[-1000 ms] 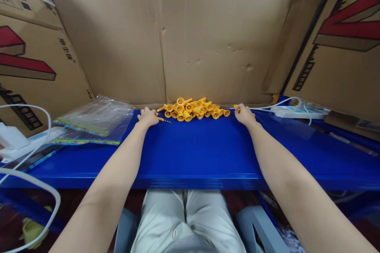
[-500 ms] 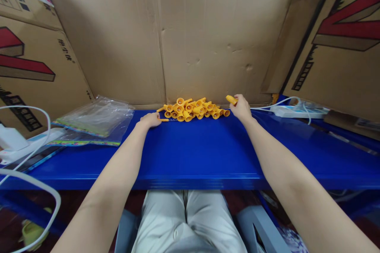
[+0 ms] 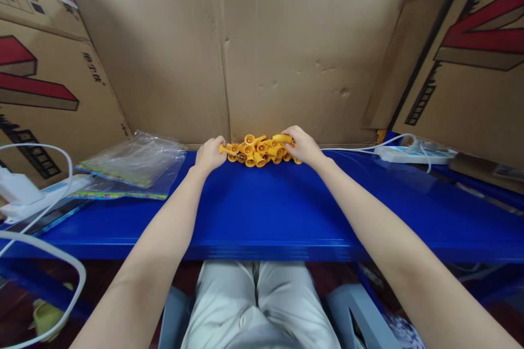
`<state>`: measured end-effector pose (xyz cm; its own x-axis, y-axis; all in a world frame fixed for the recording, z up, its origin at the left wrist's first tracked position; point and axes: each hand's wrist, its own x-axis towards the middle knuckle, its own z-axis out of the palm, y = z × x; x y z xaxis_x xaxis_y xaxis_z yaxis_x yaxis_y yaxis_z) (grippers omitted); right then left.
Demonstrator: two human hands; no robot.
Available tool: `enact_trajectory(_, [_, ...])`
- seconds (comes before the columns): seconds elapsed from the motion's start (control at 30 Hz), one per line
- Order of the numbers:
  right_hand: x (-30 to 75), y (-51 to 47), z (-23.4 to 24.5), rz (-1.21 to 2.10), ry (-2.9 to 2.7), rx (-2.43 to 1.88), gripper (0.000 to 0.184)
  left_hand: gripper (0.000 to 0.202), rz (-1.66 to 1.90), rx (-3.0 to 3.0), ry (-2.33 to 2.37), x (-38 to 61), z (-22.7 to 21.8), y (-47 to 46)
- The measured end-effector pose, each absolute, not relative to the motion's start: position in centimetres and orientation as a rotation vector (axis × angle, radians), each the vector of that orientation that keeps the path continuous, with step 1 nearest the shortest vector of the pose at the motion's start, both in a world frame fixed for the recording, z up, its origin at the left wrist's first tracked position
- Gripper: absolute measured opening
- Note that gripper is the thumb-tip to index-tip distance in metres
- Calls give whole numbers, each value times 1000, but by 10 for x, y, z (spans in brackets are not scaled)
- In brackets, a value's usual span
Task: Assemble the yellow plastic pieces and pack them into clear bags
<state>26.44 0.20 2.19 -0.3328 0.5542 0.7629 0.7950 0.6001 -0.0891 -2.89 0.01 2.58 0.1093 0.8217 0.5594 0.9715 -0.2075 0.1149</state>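
Observation:
A pile of yellow plastic horn-shaped pieces [image 3: 260, 155] with flared, hollow ends lies at the back of the blue shelf, against the cardboard. At its left end my left hand [image 3: 210, 154] is closed, fingertips on the narrow stem of one piece; its grip is partly hidden. Over the right end of the pile, my right hand [image 3: 303, 145] pinches one yellow horn-shaped piece [image 3: 281, 138], held roughly level and pointing left. Its fingers cover part of the pile.
Clear plastic zip bags [image 3: 135, 163] lie to the left, near a white power strip [image 3: 45, 196] and a dark flat device [image 3: 49, 218]. Another white power strip [image 3: 413, 154] with cables sits at right. Cardboard [image 3: 286, 60] walls the back and sides.
My right hand has moved left with its yellow piece, over the pile. My left hand has shifted slightly up and right; the yellow spiral piece by it no longer shows.

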Motion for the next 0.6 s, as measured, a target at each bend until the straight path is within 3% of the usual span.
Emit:
enact_trajectory(0.23, [248, -4, 18, -314, -2192, -1082, 33, 29, -1123, -2217, -1306, -12, 35, -14])
enact_trajectory(0.43, [241, -3, 14, -222, -2326, -1044, 39, 30, -955, -2396, -1378, 2, 32, -22])
enact_trajectory(0.6, [237, -9, 15, -180, -2390, -1113, 24, 29, -826, -2376, -1562, -6, 25, -14])
